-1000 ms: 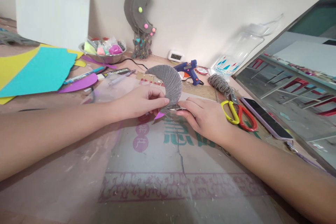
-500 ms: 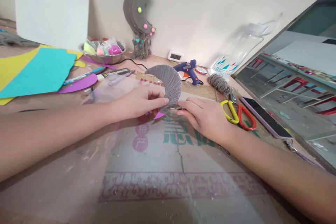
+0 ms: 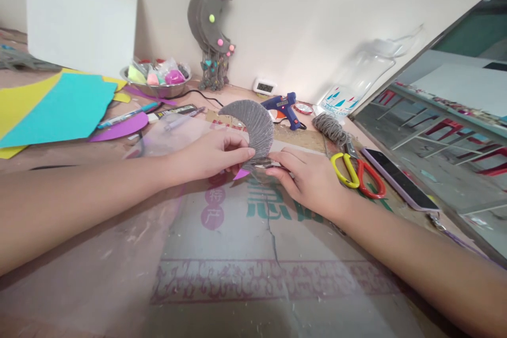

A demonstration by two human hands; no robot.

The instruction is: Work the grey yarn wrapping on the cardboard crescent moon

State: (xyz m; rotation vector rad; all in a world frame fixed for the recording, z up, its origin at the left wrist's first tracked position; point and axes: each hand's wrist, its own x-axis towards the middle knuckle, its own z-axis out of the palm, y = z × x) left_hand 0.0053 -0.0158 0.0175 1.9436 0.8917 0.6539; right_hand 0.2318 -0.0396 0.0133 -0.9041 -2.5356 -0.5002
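A crescent moon (image 3: 259, 127) wound with grey yarn stands tilted above the covered work surface, a bare purple tip (image 3: 241, 174) showing at its lower end. My left hand (image 3: 222, 150) is closed on the crescent's lower part, thumb in front and the other fingers partly hidden behind. At its right edge, my right hand (image 3: 304, 171) pinches what looks like the grey yarn close against the crescent; the exact grip is small and hard to see. Below the hands a strand of grey yarn (image 3: 273, 243) trails down over the printed sheet (image 3: 222, 280).
Scissors (image 3: 370, 179), a phone (image 3: 400, 177) and a yarn bundle (image 3: 331, 129) lie at right. Behind the crescent is a blue glue gun (image 3: 291, 111). Foam sheets (image 3: 67, 108), pens (image 3: 129, 114) and a metal bowl (image 3: 154, 87) are at left. A finished-looking moon hanging (image 3: 212, 21) is against the wall.
The view has shifted very slightly. Both hands stay at the crescent; the right fingertips look a little changed at its lower right edge.
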